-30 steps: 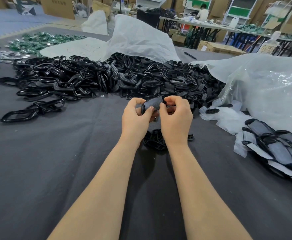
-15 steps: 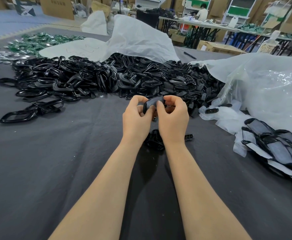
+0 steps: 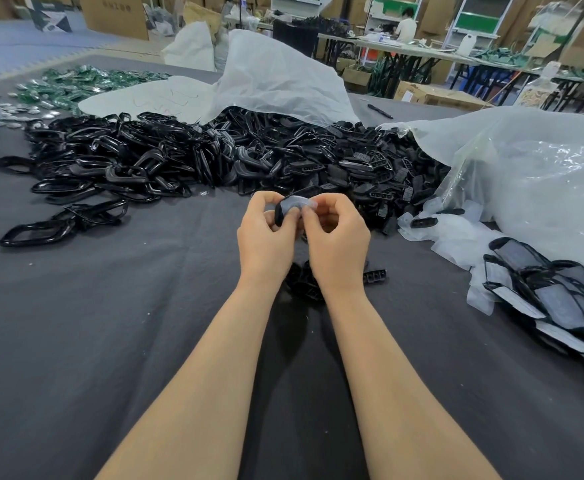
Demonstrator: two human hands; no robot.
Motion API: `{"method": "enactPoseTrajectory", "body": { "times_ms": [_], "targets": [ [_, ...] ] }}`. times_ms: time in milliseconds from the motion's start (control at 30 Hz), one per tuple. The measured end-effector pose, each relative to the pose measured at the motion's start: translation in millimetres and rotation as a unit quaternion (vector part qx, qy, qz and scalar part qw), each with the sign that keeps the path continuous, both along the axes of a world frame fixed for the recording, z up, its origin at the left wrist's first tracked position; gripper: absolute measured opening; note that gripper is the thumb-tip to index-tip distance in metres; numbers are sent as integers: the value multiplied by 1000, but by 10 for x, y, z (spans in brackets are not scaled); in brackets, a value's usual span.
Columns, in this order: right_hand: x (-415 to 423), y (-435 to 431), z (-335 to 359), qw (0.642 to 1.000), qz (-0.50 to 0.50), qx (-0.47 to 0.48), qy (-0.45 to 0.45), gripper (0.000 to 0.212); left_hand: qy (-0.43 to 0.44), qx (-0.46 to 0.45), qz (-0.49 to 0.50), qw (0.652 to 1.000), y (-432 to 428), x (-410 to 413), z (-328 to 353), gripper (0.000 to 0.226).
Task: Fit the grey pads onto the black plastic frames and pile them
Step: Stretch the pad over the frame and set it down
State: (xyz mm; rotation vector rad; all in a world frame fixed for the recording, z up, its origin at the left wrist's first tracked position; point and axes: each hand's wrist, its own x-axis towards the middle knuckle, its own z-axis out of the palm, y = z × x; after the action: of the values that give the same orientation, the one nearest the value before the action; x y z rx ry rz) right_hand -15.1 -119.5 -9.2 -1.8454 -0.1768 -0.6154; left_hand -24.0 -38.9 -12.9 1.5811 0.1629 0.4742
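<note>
Dark grey cloth [image 3: 110, 323] covered the worktable, w/ a warehouse of shelves and cartons behind. Across the far side lay a big heap of black frames [image 3: 214, 161], partly under a white plastic sheet [image 3: 276, 81]; a clear bag [image 3: 532, 174] sat at right, and beside it a stack of grey pads [image 3: 553, 303] on white backing.

Both hands were up over the middle of the table, closed on 1 piece. Left hand [image 3: 266, 233] pinched a small black frame [image 3: 280, 213] by its left end, thumb on top. Right hand [image 3: 339, 233] had fingertips curled onto a pale grey pad [image 3: 297, 204] lying over the frame's face. Whether the pad was fully seated couldn't be told; fingers hid the right end.

Below the wrists sat a small pile of black pieces [image 3: 304, 282] on the cloth, probably the finished ones.

Step in hand looked like pressing the pad home. To do it well, IMO: line up 1 end first, keep the left grip steady, then rub along the pad toward the other end so no edge lifts or creases. Check edges sit inside the rim before dropping it on the pile. Risk: pad going on skewed.
</note>
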Motion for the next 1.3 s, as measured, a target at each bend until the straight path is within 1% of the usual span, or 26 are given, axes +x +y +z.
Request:
{"method": "enactPoseTrajectory", "body": {
  "times_ms": [200, 267, 367, 500, 600, 700, 867, 933, 1133, 1233, 1300],
  "targets": [
    [0, -47, 18, 1000, -8, -18, -22, 8, -6, -15, -3, 1000, 4, 10, -23, 26],
    [4, -73, 32, 1000, -13, -7, -22, 7, -4, 1, -11, 1000, -6, 8, -23, 24],
    [23, -117, 43, 1000, -23, 1, -14, 11, -15, 31, -24, 999, -19, 6, -19, 25],
    [83, -180, 28, 999, -24, 12, 34, 6, -33, 72, -36, 996, -20, -13, -18, 27],
    [126, -223, 16, 996, -13, 39, 77, 6, -48, 92, -39, 994, -28, -21, -24, 25],
    [150, -252, 21, 991, 5, 72, 113, 11, -50, 100, -46, 993, -30, -8, -39, 18],
    [138, -249, 36, 980, 24, 142, 137, 16, -47, 89, -47, 994, -24, 5, -40, 29],
    [141, -248, 42, 975, 37, 166, 142, 17, -43, 82, -49, 994, -21, 7, -32, 30],
    [164, -310, 74, 937, 124, 250, 210, 12, -20, 67, -64, 996, -5, 8, -24, 28],
    [167, -334, 75, 922, 142, 280, 228, 14, -8, 58, -75, 995, -1, 16, -21, 27],
    [174, -343, 70, 918, 143, 289, 231, 13, -3, 48, -79, 996, -1, 22, -21, 26]
  ]
}}
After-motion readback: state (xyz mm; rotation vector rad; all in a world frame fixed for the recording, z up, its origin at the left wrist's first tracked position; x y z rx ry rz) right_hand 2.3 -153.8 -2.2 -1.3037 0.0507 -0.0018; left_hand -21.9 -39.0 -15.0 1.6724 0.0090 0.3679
